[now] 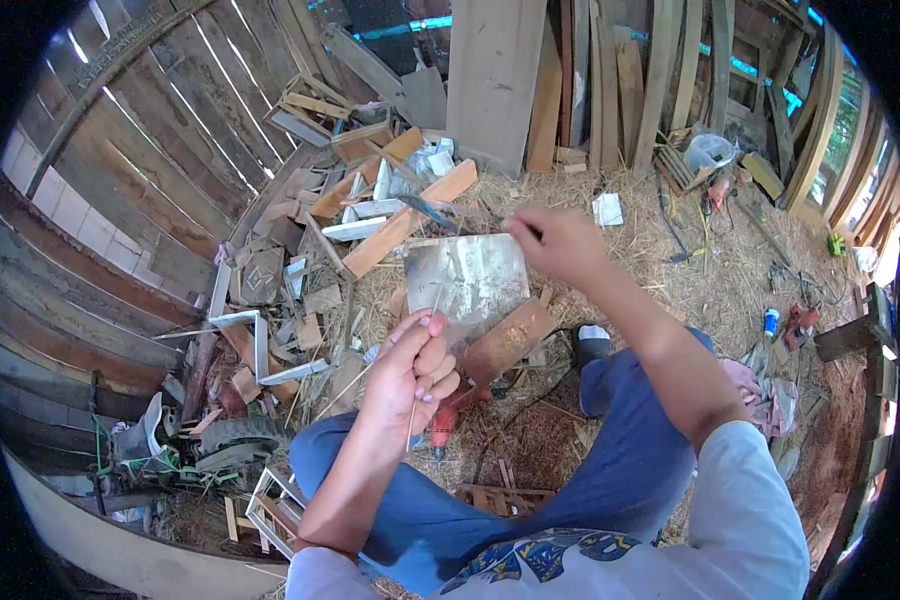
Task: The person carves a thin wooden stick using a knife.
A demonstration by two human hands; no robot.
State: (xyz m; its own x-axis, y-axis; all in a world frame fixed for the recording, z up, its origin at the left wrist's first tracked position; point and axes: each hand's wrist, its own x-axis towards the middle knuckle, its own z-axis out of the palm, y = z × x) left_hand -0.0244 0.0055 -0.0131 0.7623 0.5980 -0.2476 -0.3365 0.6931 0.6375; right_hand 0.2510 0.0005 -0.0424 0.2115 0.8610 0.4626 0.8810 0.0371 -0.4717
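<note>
My left hand (412,368) is closed around a thin stick (411,425), whose lower end shows below the fingers. My right hand (558,243) grips a tool with a dark handle and a long blade (428,212) that points up and to the left. Between and beyond the hands lies a flat, shiny metal sheet (467,280) with smudged patches. A wooden block (508,340) rests at its lower right edge. Under the block, near my left hand, is a red power tool (443,425), partly hidden.
Wood scraps (380,245) and white frame pieces (260,345) are heaped at the left. Tall boards (495,90) lean on the back wall. Straw covers the floor (640,270). A blue can (771,321) and another red tool (800,327) lie at the right.
</note>
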